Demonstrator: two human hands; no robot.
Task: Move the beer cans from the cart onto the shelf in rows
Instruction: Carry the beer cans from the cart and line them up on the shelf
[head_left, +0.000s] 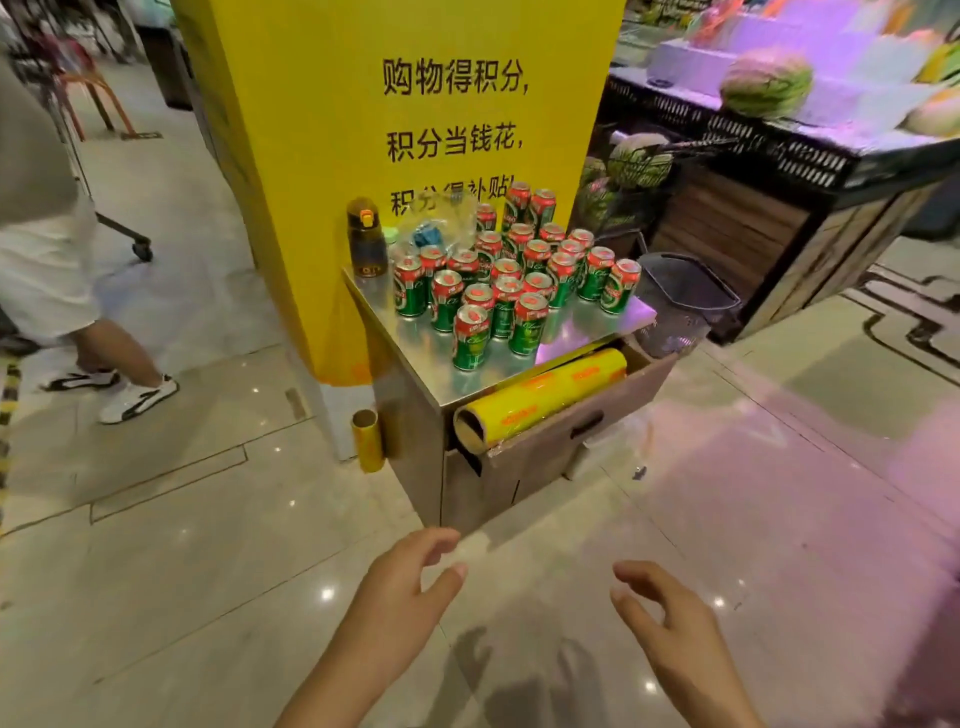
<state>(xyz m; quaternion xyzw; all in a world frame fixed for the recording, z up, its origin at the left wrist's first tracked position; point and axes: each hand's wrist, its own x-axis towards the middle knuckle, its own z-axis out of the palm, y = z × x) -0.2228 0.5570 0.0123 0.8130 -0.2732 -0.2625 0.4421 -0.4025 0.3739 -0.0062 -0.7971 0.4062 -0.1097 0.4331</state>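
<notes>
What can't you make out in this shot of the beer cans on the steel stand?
- Head view, beer cans: the exact count; the back ones hide behind the front ones.
- Can labels: too small and blurred to read.
- Yellow sign: its bottom line sits partly behind cans and a clear bag.
- Drawer: the yellow film roll hides what lies beneath.
- The cart and shelf: neither is recognisable in view.

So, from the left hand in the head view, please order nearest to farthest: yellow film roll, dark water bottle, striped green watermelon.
1. Yellow film roll, in the open drawer ahead.
2. Dark water bottle, on the metal top, back left.
3. Striped green watermelon, far right counter.
</notes>
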